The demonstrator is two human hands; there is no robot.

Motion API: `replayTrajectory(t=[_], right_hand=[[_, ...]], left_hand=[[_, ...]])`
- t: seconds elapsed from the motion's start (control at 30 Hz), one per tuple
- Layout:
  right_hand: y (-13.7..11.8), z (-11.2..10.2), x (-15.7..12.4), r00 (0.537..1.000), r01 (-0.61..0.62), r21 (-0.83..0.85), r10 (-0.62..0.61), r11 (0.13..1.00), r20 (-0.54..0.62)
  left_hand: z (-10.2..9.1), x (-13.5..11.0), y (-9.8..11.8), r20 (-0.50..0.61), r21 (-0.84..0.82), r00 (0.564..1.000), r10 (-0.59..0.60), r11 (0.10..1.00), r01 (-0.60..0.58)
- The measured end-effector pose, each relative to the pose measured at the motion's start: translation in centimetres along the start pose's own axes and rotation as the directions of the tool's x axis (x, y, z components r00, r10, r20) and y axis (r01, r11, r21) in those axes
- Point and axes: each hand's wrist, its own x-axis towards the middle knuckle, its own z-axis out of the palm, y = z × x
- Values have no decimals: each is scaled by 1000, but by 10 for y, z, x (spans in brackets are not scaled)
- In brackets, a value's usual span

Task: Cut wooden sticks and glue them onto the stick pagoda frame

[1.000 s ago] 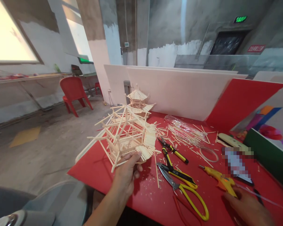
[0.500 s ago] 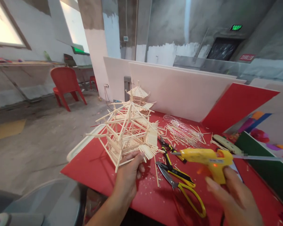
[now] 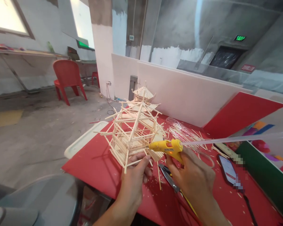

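A pavilion model of thin wooden sticks (image 3: 134, 128) stands tilted in front of me, its roof frame open. My left hand (image 3: 138, 171) grips its lower front edge between thumb and fingers. In my right hand (image 3: 193, 171) is a yellow hot glue gun (image 3: 167, 147), a small orange light glowing on it and a long clear glue stick (image 3: 228, 138) coming out of its back. The gun's nozzle points left into the model, just above my left hand; whether it touches a stick I cannot tell. Scissors (image 3: 169, 179) lie partly hidden under my right hand.
Loose sticks and a clear plastic bag (image 3: 184, 130) lie on the red tabletop (image 3: 89, 163). A second, roofed stick model (image 3: 143, 93) stands behind. A phone (image 3: 227, 169) is at right, beside a green board (image 3: 261, 172). White panels (image 3: 179, 84) close off the back.
My right hand has brought the glue gun left, up to the model; it now covers most of the cutting tools. My left hand keeps its hold. The view has shifted slightly, and the phone shows more fully.
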Motion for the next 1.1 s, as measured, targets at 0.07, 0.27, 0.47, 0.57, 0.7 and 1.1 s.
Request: replayTrajectory(t=[0.07,0.27,0.47,0.57,0.7,1.1], right_hand=[[-1,-1,2,1000,18,16,-18,1000,3],[-1,0,1,998,37,-10,-37,999,42],[-2,3,-1,999,43,-51,-41,998,35],[-2,3,0,998,52,-77,-49,996,35],[-2,3,0,999,37,-66,-35,997,29],[0,3,-2,998,35,-41,-34,999,43]], left_hand=[[0,1,-1,-1,-2,1000,-1,1000,1],[-2,2,-5,-8,-8,1000,-19,1000,19],[-2,2,-4,-13,-8,1000,-26,1000,26],[-2,2,-3,-7,-7,1000,-23,1000,23],[-2,2,-3,-3,3,1000,-21,1000,21],[-2,0,-3,-12,0,1000,-15,1000,15]])
